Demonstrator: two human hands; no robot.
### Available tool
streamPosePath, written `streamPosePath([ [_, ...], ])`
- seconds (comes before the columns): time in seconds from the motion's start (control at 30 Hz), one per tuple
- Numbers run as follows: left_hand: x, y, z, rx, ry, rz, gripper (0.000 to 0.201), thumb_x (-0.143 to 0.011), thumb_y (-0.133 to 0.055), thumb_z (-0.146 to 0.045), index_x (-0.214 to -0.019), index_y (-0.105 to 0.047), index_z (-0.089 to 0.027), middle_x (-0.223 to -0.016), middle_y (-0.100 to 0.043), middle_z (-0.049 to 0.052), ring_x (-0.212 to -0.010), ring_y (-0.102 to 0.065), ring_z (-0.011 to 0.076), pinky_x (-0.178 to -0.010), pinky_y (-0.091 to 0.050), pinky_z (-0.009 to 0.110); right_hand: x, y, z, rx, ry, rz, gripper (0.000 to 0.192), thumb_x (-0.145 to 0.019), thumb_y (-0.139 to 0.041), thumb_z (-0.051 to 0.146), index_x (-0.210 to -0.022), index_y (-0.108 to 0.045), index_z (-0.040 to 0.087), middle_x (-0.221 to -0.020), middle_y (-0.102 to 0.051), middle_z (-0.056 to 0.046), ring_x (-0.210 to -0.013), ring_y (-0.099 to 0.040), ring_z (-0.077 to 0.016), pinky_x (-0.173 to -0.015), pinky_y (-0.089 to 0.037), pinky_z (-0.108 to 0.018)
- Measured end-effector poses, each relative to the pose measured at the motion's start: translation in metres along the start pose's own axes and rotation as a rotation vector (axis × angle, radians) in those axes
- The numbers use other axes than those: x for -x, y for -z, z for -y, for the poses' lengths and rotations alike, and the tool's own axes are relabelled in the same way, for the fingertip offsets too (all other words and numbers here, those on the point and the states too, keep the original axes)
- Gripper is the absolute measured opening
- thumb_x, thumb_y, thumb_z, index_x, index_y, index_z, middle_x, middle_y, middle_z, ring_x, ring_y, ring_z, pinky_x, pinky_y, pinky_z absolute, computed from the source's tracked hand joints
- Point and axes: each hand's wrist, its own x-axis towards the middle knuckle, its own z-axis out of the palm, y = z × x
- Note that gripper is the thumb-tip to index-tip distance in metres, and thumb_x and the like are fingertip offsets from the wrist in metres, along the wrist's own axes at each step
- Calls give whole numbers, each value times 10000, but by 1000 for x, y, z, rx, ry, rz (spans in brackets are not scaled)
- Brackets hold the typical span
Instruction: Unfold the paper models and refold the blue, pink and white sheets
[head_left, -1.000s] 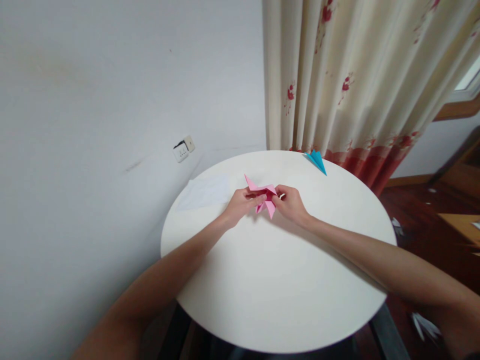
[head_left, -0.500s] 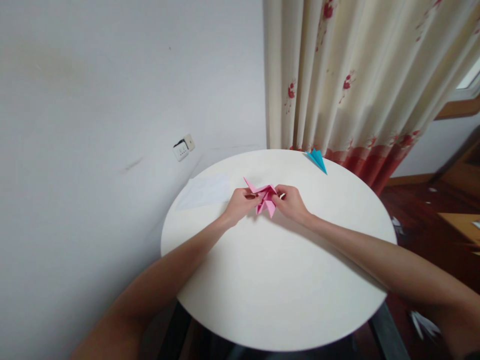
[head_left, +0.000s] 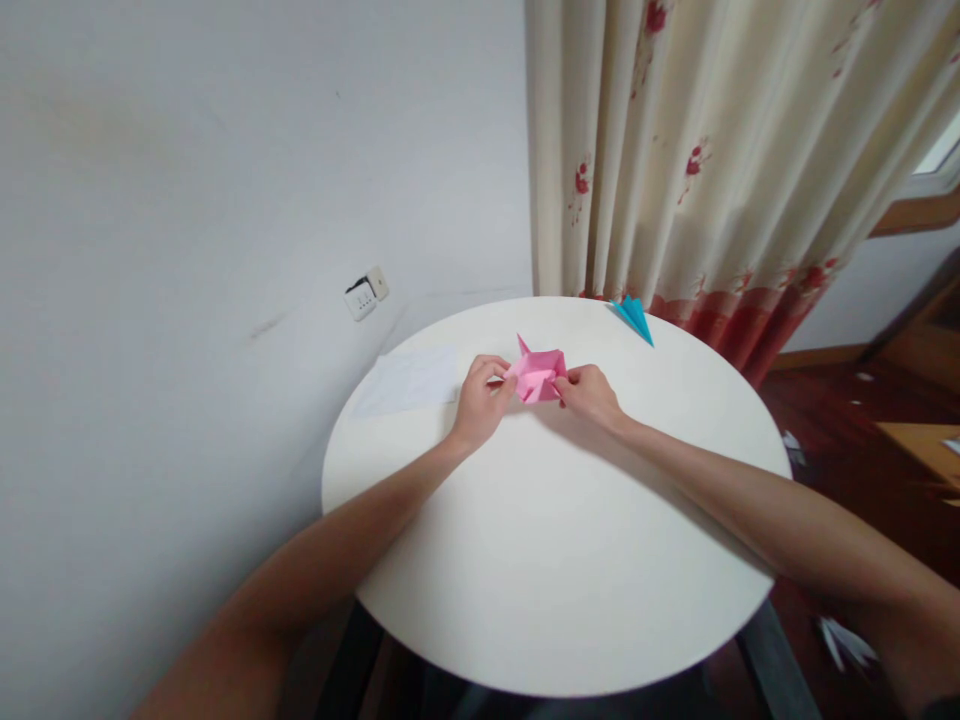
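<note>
Pink folded paper (head_left: 538, 374), one piece, is pinched between left hand (head_left: 480, 401) and right hand (head_left: 590, 395); one blue paper plane (head_left: 634, 319) lies at two o'clock, one white sheet (head_left: 409, 380) at nine.

A: Just the one view here, worn on the head, looking forward and down over the round white tabletop (head_left: 555, 560).

B: How near?

A: Arm's length, with both forearms running in from the bottom corners to mid-frame. The plain grey wall (head_left: 225, 200) fills the left, the cream curtain with red flowers (head_left: 720, 150) the upper right.
</note>
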Motion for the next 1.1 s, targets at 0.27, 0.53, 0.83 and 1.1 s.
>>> streamPosePath([
  [0.27,-6,0,1,66,113,-32,220,-878,-639,-392,-801,-605,-189,-828,-649,25,-819,-612,172,-756,-507,271,-5,-3,-6,-3,149,-79,291,-843,-509,329,-600,-596,193,-583,-580,-4,-563,-499,-140,-531,-274,-264],
  [0.53,0,1,-11,-159,20,8,191,-933,-601,-340,-808,-606,-196,-757,-645,-4,-694,-582,138,-668,-445,240,12,-2,5,155,253,-135,197,-825,-573,307,-656,-587,206,-646,-632,-1,-573,-475,-135,-555,-244,-275],
  [0.83,-4,6,-8,-167,-26,-47,189,-977,-534,-334,-836,-534,-209,-741,-579,-17,-700,-564,135,-653,-425,235,3,2,-1,173,237,-148,161,-813,-547,265,-692,-636,207,-676,-658,-19,-607,-516,-157,-557,-245,-282],
  [1.1,-14,15,18,80,105,-147,171,-929,-536,-306,-790,-506,-211,-696,-561,-23,-637,-577,141,-602,-471,244,-28,-2,-27,-252,217,-89,318,-837,-448,311,-592,-612,193,-562,-599,-17,-553,-523,-158,-518,-303,-263],
])
